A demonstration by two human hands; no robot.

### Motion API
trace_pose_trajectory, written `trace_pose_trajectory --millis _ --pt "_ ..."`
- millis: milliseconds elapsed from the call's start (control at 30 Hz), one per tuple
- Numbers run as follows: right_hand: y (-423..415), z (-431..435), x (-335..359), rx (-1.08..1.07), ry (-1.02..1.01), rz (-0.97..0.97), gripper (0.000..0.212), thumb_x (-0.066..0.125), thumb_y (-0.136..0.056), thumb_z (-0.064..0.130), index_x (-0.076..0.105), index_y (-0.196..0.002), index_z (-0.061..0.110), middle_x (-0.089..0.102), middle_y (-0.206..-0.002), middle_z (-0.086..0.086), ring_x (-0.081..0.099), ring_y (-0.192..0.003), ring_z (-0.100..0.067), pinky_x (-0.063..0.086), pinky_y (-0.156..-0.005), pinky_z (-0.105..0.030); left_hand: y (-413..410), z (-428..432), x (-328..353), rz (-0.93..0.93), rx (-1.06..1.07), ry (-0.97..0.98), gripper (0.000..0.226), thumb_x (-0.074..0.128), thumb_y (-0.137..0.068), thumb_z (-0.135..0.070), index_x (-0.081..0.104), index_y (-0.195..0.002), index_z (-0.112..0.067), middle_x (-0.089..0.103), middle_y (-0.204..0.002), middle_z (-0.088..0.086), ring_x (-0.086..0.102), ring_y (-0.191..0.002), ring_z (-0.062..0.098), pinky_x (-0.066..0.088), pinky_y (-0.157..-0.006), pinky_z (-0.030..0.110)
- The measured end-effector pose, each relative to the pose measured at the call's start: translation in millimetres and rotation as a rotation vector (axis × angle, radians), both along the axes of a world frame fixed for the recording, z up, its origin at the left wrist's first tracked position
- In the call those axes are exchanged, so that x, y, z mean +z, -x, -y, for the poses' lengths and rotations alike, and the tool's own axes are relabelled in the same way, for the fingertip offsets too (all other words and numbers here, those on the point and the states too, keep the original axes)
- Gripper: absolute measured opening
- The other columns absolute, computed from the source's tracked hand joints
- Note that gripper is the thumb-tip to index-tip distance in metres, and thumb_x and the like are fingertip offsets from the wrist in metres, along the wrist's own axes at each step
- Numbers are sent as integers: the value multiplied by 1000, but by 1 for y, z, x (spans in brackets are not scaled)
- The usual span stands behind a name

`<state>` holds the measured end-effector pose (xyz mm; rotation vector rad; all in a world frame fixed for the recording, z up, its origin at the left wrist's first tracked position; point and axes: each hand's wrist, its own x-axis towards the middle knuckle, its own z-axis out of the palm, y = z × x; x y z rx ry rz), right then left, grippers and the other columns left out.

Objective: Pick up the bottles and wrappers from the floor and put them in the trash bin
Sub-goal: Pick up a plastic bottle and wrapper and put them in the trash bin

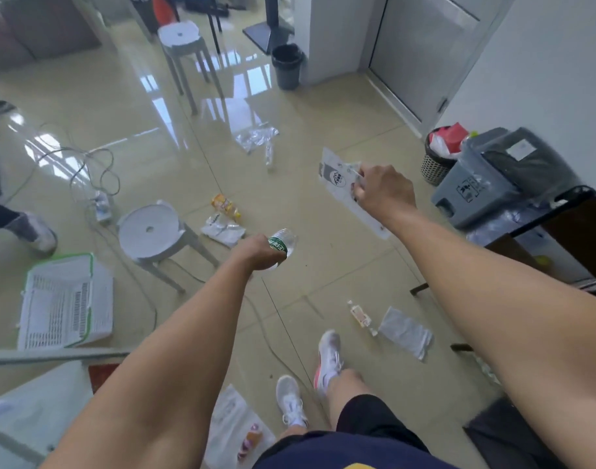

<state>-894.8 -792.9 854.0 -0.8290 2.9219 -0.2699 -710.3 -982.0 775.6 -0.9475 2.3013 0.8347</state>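
My left hand (258, 251) grips a clear plastic bottle with a green label (283, 242) above the floor. My right hand (382, 190) is closed on a white printed wrapper (337, 179), held out toward the grey trash bin (476, 194) at the right. On the floor lie an orange snack wrapper (226, 206), a white wrapper (222, 230), a clear crumpled wrapper with a bottle (257, 138), a small bottle (359, 316) beside a grey wrapper (404, 331), and a white bag with a snack packet (237, 431) near my feet.
Two white stools (151, 231) (181, 37) stand on the glossy tiled floor. Cables and a power strip (100, 204) lie at left, beside a white basket (66, 302). A mesh basket (437, 164) and a black bin (287, 66) stand further off. Another person's foot (35, 231) is at left.
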Motion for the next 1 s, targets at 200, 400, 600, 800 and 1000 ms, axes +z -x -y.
trace_pose_trajectory --millis 200,400,600,800,1000 --pt "126 62 -26 -66 28 48 18 55 -100 31 62 -104 15 69 -97 -14 67 -87 -37 47 -68 -35 126 69 -15 21 -58 16 53 73 -72 -45 56 -109 -12 64 -98 8 62 -91 28 44 -62 31" --pt "297 139 -61 -99 77 125 18 52 -102 30 58 -103 13 69 -95 -12 66 -84 -35 45 -66 -35 297 163 -36 16 -79 40 58 74 -66 -55 58 -106 -16 65 -97 3 59 -81 20 39 -58 31" --pt "457 213 -43 -112 16 124 22 51 -104 33 56 -110 12 69 -104 -15 67 -92 -36 47 -68 -36 438 268 -20 -12 25 -31 68 74 -55 -56 56 -108 -17 62 -98 2 63 -93 25 55 -82 41" --pt "577 340 -30 -66 62 103 23 49 -104 34 49 -110 12 68 -98 -12 63 -83 -34 44 -64 -36 543 372 -22 -18 83 -59 65 76 -64 -50 55 -114 -13 62 -105 6 60 -90 24 49 -65 33" --pt "674 463 -54 -90 -5 171 24 50 -100 33 43 -116 16 63 -96 -8 59 -74 -30 34 -51 -31 645 488 -49 11 99 -118 60 74 -68 -49 59 -115 -16 65 -106 5 62 -95 26 49 -74 35"
